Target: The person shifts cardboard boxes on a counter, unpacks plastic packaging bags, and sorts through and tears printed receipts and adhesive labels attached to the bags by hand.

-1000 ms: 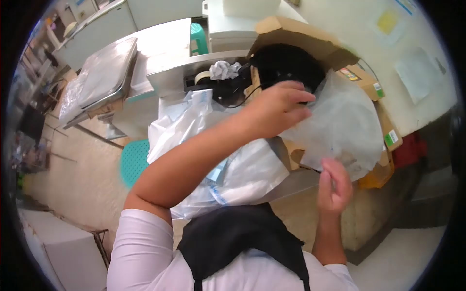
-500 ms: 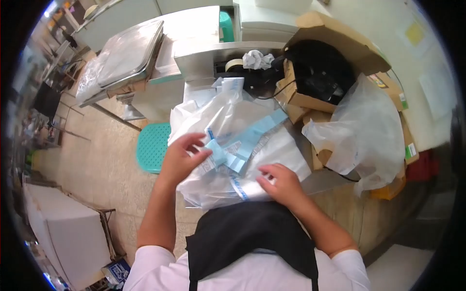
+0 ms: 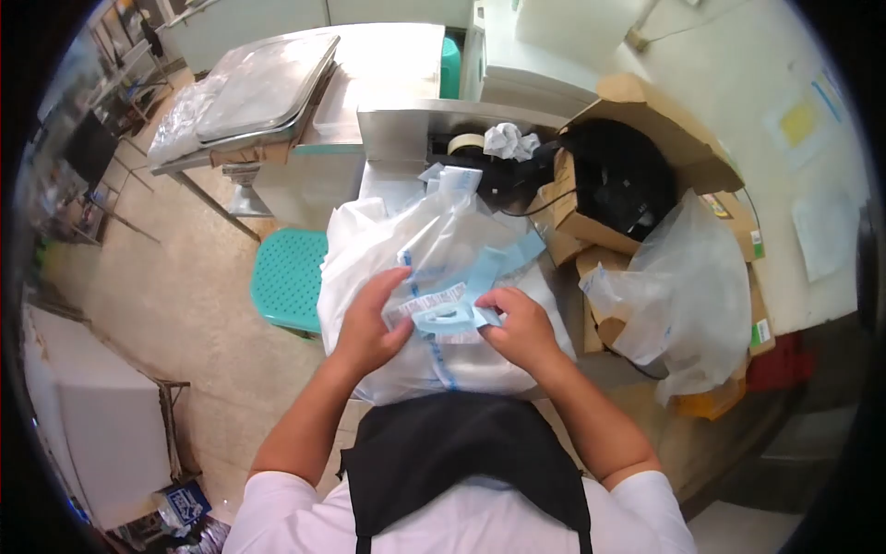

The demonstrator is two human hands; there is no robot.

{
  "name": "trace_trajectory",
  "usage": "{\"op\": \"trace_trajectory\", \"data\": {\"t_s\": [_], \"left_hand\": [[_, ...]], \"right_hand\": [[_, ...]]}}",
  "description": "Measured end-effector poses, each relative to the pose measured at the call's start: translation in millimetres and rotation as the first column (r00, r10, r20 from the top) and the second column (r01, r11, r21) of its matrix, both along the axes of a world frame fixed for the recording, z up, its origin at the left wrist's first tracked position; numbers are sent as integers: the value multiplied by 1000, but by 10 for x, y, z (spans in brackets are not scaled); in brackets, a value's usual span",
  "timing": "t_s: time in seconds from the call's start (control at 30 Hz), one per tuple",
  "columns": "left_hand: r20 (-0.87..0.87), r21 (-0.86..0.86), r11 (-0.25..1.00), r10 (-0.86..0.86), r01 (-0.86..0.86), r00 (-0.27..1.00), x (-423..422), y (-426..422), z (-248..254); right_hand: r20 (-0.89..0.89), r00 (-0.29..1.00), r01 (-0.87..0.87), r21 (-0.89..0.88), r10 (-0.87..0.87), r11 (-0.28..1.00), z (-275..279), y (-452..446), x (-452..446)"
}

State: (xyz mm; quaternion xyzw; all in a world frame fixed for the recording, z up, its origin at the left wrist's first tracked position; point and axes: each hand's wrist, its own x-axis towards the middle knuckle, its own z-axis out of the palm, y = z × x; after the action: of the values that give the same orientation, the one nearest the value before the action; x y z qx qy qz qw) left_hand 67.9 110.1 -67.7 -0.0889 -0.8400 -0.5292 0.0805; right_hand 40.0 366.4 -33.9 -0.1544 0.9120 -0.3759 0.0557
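A pile of white plastic bags (image 3: 388, 231) with blue print lies in front of me. Across it runs a folded light-blue strip (image 3: 503, 258), with rows of small printing on the pieces near its lower end. My right hand (image 3: 526, 332) is closed, thumb and fingers pinching the strip near its lower end. My left hand (image 3: 371, 323) is at the left of the strip, thumb and index finger apart with a gap between them. Its fingertips are close to the printed piece; whether they touch the plastic I cannot tell.
An open cardboard box (image 3: 591, 203) with a black object inside stands at the right, a clear plastic bag (image 3: 692, 286) against it. Behind the pile are a tape roll (image 3: 466, 144) and crumpled paper (image 3: 510, 141). A green stool (image 3: 288, 277) stands left; metal trays (image 3: 268, 88) lie beyond.
My right hand has moved left and up and taken hold of the light-blue strip. My left hand has shifted slightly right and down. The strip's lower end is now bent and lifted.
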Motion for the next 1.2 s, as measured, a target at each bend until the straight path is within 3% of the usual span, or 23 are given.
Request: {"op": "trace_trajectory", "data": {"t_s": [0.1, 0.2, 0.33, 0.43, 0.53, 0.57, 0.63, 0.67, 0.73, 0.77, 0.87, 0.9, 0.93, 1.0, 1.1, 1.2], "left_hand": [[159, 313, 891, -389, 328, 907, -72, 49, 115], [173, 520, 768, -522, 373, 835, -39, 158, 349], [331, 373, 856, -483, 358, 811, -93, 151, 270], [354, 494, 813, -511, 307, 784, -123, 195, 219], [190, 250, 847, -519, 470, 833, -74, 289, 393], [174, 37, 895, -444, 445, 879, -57, 312, 524], [-13, -133, 932, -341, 336, 940, -31, 398, 505], [-110, -209, 940, -295, 268, 949, -18, 423, 483], [-90, -270, 921, -316, 282, 944, -20, 448, 420], [-80, -300, 909, -327, 290, 942, -27, 458, 391], [384, -79, 888, -393, 453, 836, -143, 318, 349], [442, 62, 858, -482, 511, 756, -188, 229, 354], [541, 205, 826, -543, 525, 642, -233, 137, 386], [660, 477, 747, -653, 463, 372, -277, -34, 467], [544, 712, 622, -782, 325, 304, -222, -166, 327], [403, 893, 441, -874, 91, 272, -75, -135, 242]], "right_hand": [[-74, 997, -2, 4, 3, 1000, 112, -20, -6], [-254, 967, -3, 71, 21, 997, 173, -6, -35], [-377, 926, -3, 80, 33, 997, 227, 7, 4], [-404, 910, -103, 7, 98, 995, 259, -40, 21], [-246, 967, -92, -103, 65, 990, 315, -108, 19], [-117, 992, -59, -51, 53, 997, 371, -101, 0], [145, 989, -13, 65, 3, 998, 476, -59, -43], [185, 981, -84, 149, 56, 985, 476, -42, -81], [279, 950, -224, 297, 140, 928, 466, -9, -151], [285, 943, -254, 292, 170, 922, 479, -6, -176], [242, 948, -283, 332, 208, 900, 475, 14, -224], [189, 964, -246, 383, 185, 890, 420, 65, -241], [137, 977, -208, 430, 164, 879, 377, 113, -252], [196, 977, -145, 337, 81, 930, 374, 185, -328], [205, 979, -52, 195, 11, 980, 405, 238, -465], [-123, 990, 88, 175, -67, 981, 523, 125, -539]]}}
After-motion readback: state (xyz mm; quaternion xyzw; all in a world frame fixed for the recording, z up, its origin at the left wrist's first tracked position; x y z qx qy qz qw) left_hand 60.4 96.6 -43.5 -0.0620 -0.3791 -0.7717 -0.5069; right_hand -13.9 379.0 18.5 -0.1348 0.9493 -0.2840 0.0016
